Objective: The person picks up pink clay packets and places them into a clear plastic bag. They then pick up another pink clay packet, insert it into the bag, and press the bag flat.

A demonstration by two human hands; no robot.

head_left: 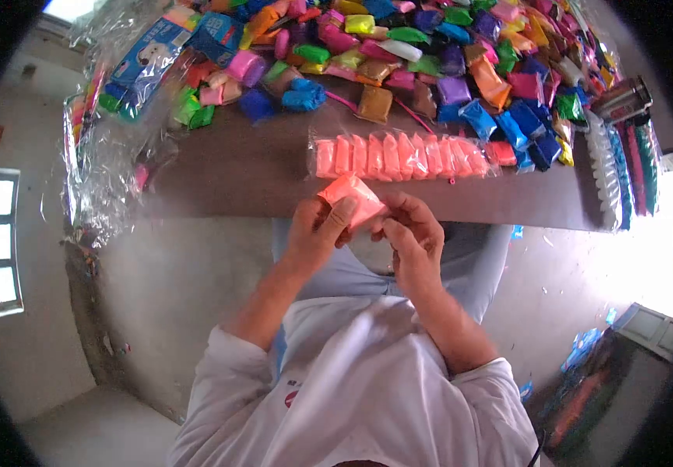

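Note:
My left hand [322, 227] grips a coral-pink packet [356, 198] that looks like soft modelling clay in clear wrap, its thumb lying across the front. At the packet's right end, the fingers of my right hand [414, 237] are pinched together on its wrapper edge. Both hands are just off the table's near edge, above my lap. Just beyond them on the table lies a clear bag [402, 156] holding a row of several coral-pink packets like the one in my hand.
A large heap of small colourful packets [453, 86] covers the back of the dark table [227, 175]. Crumpled clear plastic [110, 156] and a blue printed pack [149, 54] lie at the left. Strips of white, blue and green packets [605, 171] hang at the right edge.

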